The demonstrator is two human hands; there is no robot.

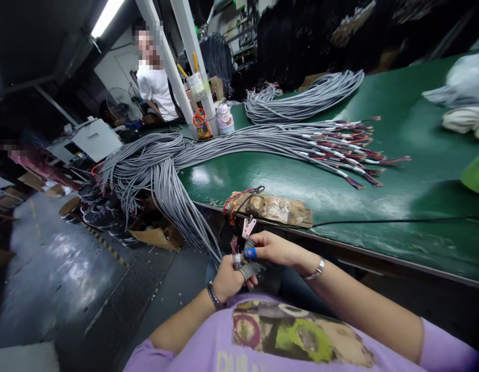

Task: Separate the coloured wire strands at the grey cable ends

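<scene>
My left hand (pixel 232 276) is closed round a grey cable end (pixel 237 260) that points up, with thin reddish wires (pixel 234 245) fanning out of its top. Grey tape wraps my left thumb. Close beside it, my right hand (pixel 265 247) has its thumb and fingers pinched together, blue tape on the thumb. Whatever is in that pinch is hidden. Just above the right fingertips a pink clothes peg (pixel 248 227) sits at the bench edge; I cannot tell whether they touch. A thick bundle of grey cables (pixel 185 206) hangs over the edge to the left of my hands.
On the green bench (pixel 410 206) lie cables with stripped coloured ends (pixel 348 150) and a coiled bundle (pixel 305 98). A worn wooden block (pixel 278 207) with wires sits at the front edge, a black cord (pixel 379 222) running right. A person (pixel 158 93) stands behind the post.
</scene>
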